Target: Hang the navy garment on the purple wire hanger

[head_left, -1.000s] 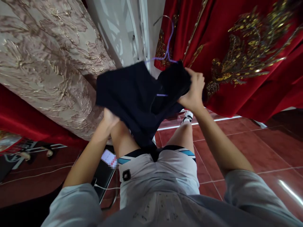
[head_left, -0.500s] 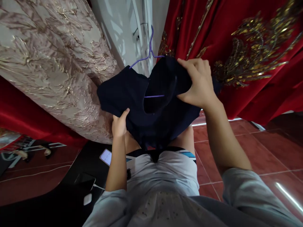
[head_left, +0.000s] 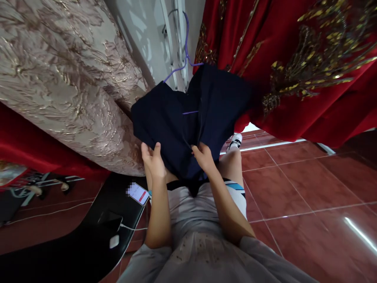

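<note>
A dark navy garment (head_left: 191,118) hangs on a purple hanger (head_left: 185,47), whose hook reaches up toward a white rail. A purple bar of the hanger shows across the garment's middle. My left hand (head_left: 153,161) grips the garment's lower left edge. My right hand (head_left: 203,157) pinches its lower hem near the centre. Both hands are close together, just above my knees.
A beige embroidered curtain (head_left: 64,78) hangs at the left, and red cloth with gold embroidery (head_left: 294,67) at the right. A phone (head_left: 138,193) lies on a black table (head_left: 88,243) beside my left leg, with a cable and a charger (head_left: 114,241). Red floor tiles (head_left: 294,188) spread to the right.
My right hand has dropped from the garment's top to its lower hem. The garment now hangs flatter on the hanger, and the hanger has risen slightly.
</note>
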Demonstrator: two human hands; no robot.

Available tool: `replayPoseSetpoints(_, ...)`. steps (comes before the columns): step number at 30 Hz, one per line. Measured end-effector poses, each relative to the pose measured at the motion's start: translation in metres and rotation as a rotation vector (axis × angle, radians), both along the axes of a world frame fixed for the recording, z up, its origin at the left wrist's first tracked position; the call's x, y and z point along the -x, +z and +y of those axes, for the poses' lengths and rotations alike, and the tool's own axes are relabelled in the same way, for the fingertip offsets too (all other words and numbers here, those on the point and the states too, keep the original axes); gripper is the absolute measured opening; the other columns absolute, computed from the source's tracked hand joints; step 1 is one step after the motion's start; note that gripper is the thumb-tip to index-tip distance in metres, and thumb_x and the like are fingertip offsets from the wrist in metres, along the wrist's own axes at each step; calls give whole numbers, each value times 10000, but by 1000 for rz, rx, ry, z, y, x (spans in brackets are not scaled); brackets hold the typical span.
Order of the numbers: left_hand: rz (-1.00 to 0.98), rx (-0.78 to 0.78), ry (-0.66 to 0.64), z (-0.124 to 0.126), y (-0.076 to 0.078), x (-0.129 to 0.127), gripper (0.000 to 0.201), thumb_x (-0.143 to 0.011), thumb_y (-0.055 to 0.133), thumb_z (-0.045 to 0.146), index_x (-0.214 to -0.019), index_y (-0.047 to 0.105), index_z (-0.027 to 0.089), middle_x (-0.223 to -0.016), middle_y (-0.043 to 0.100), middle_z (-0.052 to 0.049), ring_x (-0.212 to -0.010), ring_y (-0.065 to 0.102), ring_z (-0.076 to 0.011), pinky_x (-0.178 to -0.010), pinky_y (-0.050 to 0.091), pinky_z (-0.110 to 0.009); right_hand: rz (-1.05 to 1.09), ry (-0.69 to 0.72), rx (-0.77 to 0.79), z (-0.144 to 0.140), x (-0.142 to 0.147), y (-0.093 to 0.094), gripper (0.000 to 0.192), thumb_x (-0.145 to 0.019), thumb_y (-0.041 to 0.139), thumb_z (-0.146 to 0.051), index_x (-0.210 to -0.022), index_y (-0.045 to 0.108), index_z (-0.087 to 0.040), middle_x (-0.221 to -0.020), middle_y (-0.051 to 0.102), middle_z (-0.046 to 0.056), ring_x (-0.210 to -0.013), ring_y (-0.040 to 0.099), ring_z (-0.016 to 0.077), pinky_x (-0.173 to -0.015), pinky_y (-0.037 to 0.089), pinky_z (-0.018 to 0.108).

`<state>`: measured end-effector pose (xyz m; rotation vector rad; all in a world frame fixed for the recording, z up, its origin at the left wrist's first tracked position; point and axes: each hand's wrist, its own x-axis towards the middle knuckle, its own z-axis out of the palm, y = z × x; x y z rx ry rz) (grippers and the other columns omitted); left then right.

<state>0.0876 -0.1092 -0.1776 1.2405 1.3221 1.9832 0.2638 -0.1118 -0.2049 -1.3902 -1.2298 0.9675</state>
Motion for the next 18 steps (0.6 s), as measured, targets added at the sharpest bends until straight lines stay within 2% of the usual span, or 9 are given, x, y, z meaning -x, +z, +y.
replayPoseSetpoints(2, 75, -90, 164, 2, -7, 3, 519, -841, 729, 225, -1335, 570, 206, -1389, 624, -116, -1335, 598, -251, -1220, 420, -451, -9, 111, 47, -9, -11, 6, 423, -906, 593, -507, -627, 571, -190, -585, 604, 33, -560, 558, 140, -600, 416, 273)
replayPoseSetpoints(3, 114, -105, 197, 2, -10, 1, 511, -818, 725, 187, -1309, 584, 202, -1355, 634, -115, -1298, 612, -247, -1196, 438, -447, -15, 136, 61, -13, -15, 11, 474, -909, 596, -533, -588, 583, -184, -556, 600, 34, -536, 551, 133, -591, 410, 271)
replayPoseSetpoints(4, 176, -88, 143, 1, -12, -3, 460, -811, 711, 163, -1259, 610, 198, -1294, 656, -107, -1242, 635, -239, -1161, 465, -433, -15, 135, 62, -16, -17, 16, 511, -910, 597, -558, -564, 588, -182, -528, 583, 28, -510, 525, 123, -572, 391, 268)
replayPoseSetpoints(5, 241, -46, 14, -1, -14, -9, 379, -811, 697, 150, -1182, 638, 194, -1204, 684, -93, -1166, 663, -230, -1110, 501, -414, -6, 114, 50, -18, -18, 21, 536, -906, 602, -582, -550, 584, -182, -501, 554, 16, -487, 486, 112, -548, 360, 265)
replayPoseSetpoints(8, 332, 109, -531, -10, -14, -34, 136, -842, 680, 165, -960, 617, 190, -963, 700, -46, -974, 709, -206, -958, 574, -354, 81, 63, -35, -20, -14, 27, 557, -876, 643, -627, -551, 570, -180, -485, 496, -13, -478, 398, 91, -512, 282, 262)
replayPoseSetpoints(9, 326, 141, -627, -13, -13, -42, 102, -866, 673, 178, -915, 584, 193, -914, 686, -31, -939, 710, -196, -925, 578, -333, 121, 69, -58, -20, -12, 26, 547, -870, 658, -622, -562, 575, -178, -496, 496, -17, -488, 397, 89, -514, 277, 260)
replayPoseSetpoints(10, 313, 151, -656, -14, -13, -50, 112, -895, 661, 191, -878, 550, 196, -872, 665, -18, -912, 704, -185, -897, 577, -313, 155, 82, -70, -20, -11, 24, 532, -871, 667, -609, -575, 580, -176, -508, 498, -19, -498, 400, 88, -520, 280, 258)
replayPoseSetpoints(14, 300, 112, -575, -15, -13, -68, 191, -978, 598, 224, -822, 490, 202, -786, 573, 7, -824, 646, -153, -804, 544, -263, 244, 112, -106, -18, -15, 17, 477, -889, 693, -512, -581, 543, -179, -534, 489, -32, -516, 395, 80, -542, 289, 253)
replayPoseSetpoints(18, 207, 93, -593, -13, -18, -74, 53, -986, 592, 227, -956, 555, 204, -890, 626, -21, -891, 681, -167, -852, 565, -285, 352, 169, -144, -18, -21, 18, 405, -913, 629, -394, -585, 506, -192, -528, 488, -34, -518, 429, 85, -562, 327, 249)
